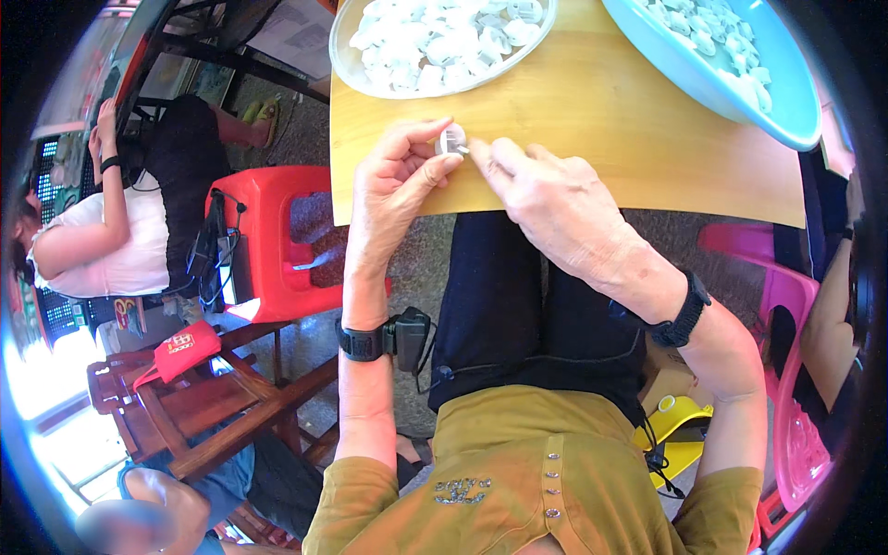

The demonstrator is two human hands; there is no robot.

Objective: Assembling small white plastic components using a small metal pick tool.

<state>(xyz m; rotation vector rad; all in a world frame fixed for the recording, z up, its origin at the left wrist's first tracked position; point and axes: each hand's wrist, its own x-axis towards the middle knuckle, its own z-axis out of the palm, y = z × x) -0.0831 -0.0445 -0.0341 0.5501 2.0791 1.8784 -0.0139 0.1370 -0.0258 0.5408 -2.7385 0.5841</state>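
Note:
Over the near edge of the wooden table (573,148), my left hand (393,185) pinches a small round white-and-grey plastic part (450,139) between thumb and index finger. My right hand (560,199) is closed, with its thumb and index fingertips brought close to the part's right side. A small pale tip pokes out of the part toward those fingertips. What my right fingers hold, if anything, is too small to make out. Beyond my left hand, a clear bowl (344,69) is heaped with similar white plastic parts (435,42).
A light-blue basin (786,102) with small white pieces (717,37) stands at the table's far right. A red plastic stool (268,245) and a wooden chair (194,398) are at left, a pink chair (786,370) at right. Other people sit on both sides.

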